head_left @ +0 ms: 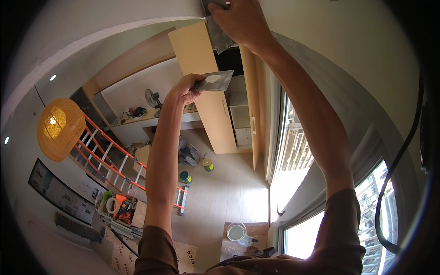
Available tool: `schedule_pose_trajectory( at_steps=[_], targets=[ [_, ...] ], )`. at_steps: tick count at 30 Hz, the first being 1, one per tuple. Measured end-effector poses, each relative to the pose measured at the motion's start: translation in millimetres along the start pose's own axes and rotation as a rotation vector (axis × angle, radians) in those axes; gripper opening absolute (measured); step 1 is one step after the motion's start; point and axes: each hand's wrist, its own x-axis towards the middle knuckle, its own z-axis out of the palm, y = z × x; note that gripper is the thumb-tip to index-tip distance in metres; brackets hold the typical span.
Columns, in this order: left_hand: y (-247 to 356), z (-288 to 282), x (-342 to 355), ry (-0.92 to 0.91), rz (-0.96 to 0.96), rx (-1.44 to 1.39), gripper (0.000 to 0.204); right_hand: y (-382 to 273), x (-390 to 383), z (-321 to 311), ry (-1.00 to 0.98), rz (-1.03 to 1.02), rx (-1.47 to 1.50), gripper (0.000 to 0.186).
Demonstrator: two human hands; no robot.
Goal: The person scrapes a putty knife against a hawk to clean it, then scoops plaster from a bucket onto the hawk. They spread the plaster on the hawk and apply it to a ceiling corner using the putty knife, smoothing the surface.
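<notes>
My left hand is raised at the middle and closed around a flat metal putty knife. A pale dab of putty lies on that blade. Higher up and to the right, my right hand grips a second, wide metal scraper. Its smeared grey blade reaches down and left from my fingers, close to the pale wall or ceiling surface. The upper end of this tool is cut off by the picture's top edge, so I cannot tell whether it touches the surface.
An orange ladder stands at left, below a woven hanging lamp. Ahead is a wooden cabinet with an open door. On the floor are a green can, a yellow-green can and a bucket on a board; windows line the right.
</notes>
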Motion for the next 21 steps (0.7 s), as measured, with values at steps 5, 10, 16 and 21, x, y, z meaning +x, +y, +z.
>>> schedule_pose_trajectory(
  at_steps=[5,10,16,21],
  targets=[
    [14.5,8.8,0.3,-0.013,0.008,0.012,0.008,-26.7,-7.7,-14.4,-0.093,0.044,0.025,0.023],
    [21.3,13.3,1.2,-0.042,0.006,0.037,0.008,-34.5,-13.3,-16.4,-0.077,0.039,0.011,0.023],
    [21.2,11.0,-3.0,-0.063,0.007,0.04,0.006,-54.8,-20.7,-26.1,-0.114,0.075,-0.039,0.024],
    [17.0,14.1,-7.3,-0.023,0.014,0.041,0.005,-62.3,-24.0,-28.6,-0.119,0.044,-0.087,0.025]
  ],
)
